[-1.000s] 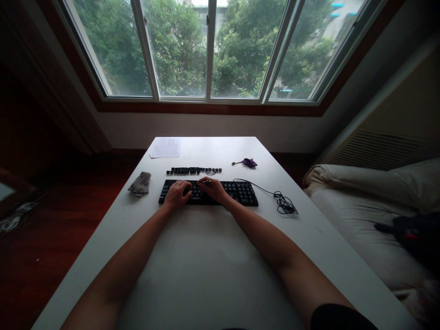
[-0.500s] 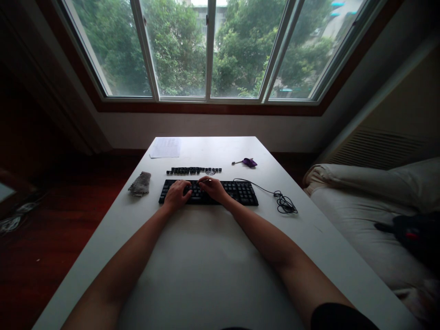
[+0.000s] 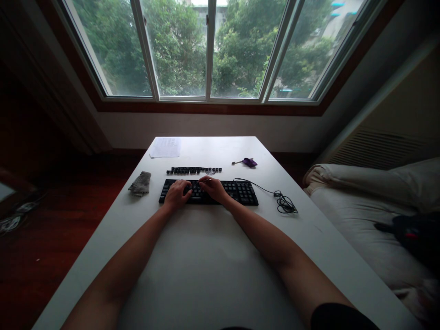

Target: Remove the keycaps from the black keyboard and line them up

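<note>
A black keyboard (image 3: 240, 192) lies on the white table, and both of my hands are over it. My left hand (image 3: 177, 193) rests on its left part, thumb and fingers apart. My right hand (image 3: 211, 188) is over the middle of the keys, its fingers drawn together in a pinch. A small shiny glint shows at those fingers, too small to name. Just behind the keyboard, several loose black keycaps (image 3: 185, 170) stand in rows. A small clear, roundish thing (image 3: 210, 173) lies beside them, close to my right fingertips.
A grey cloth (image 3: 140, 184) lies left of the keyboard. The keyboard's cable (image 3: 285, 203) is coiled at the right. Farther back are a brush (image 3: 237, 162) with a purple thing (image 3: 250, 162) and a sheet of paper (image 3: 165, 148). A bed (image 3: 347, 211) stands to the right.
</note>
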Available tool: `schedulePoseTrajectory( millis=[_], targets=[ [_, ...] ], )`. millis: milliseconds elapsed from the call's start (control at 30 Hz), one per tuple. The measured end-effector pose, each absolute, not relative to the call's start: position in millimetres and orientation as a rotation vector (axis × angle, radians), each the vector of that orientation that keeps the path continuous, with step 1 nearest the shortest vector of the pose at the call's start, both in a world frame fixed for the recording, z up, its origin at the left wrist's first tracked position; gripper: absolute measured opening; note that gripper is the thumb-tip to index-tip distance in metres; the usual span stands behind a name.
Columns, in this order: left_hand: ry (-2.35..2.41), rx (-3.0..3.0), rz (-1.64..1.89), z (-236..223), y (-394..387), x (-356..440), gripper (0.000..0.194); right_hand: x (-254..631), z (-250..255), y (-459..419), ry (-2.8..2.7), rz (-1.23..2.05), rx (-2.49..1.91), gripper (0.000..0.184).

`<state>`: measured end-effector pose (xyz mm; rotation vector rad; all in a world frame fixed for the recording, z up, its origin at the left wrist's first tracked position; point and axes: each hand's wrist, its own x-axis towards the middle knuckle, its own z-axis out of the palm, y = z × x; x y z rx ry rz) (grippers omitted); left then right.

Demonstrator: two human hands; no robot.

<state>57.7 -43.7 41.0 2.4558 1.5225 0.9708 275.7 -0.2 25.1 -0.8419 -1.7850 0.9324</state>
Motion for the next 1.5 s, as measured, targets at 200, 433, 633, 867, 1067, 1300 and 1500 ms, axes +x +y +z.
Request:
schedulePoseTrajectory(
  millis=[200, 433, 633, 867, 1067, 1300, 1500],
  targets=[
    [1.54, 2.461, 0.951, 40.7, -43.8, 58.3, 0.017, 276.5, 26.2, -1.0, -1.807, 0.911, -0.847, 0.028],
    [1.54, 2.49, 0.929, 40.0, -43.2, 57.6, 0.016, 276.5, 26.5, -1.4, -1.812, 0.911, -0.841, 0.029],
    [1.542, 2.495, 0.925, 39.7, -43.1, 57.3, 0.016, 275.8, 25.3, -0.6, -1.812, 0.914, -0.845, 0.028],
    [1.533, 2.493, 0.927, 38.8, -42.5, 57.8, 0.016, 278.0, 26.1, -0.7, -1.859, 0.873, -0.867, 0.028],
    [1.526, 2.499, 0.918, 39.2, -42.2, 57.9, 0.015, 278.5, 24.7, 1.0, -1.897, 0.826, -0.899, 0.028],
    [1.522, 2.507, 0.921, 38.0, -41.5, 57.4, 0.015, 278.7, 25.5, 1.1, -1.913, 0.811, -0.889, 0.026],
    [1.523, 2.506, 0.917, 36.6, -40.8, 57.3, 0.016, 277.5, 25.2, 1.7, -1.918, 0.819, -0.917, 0.026]
  ],
)
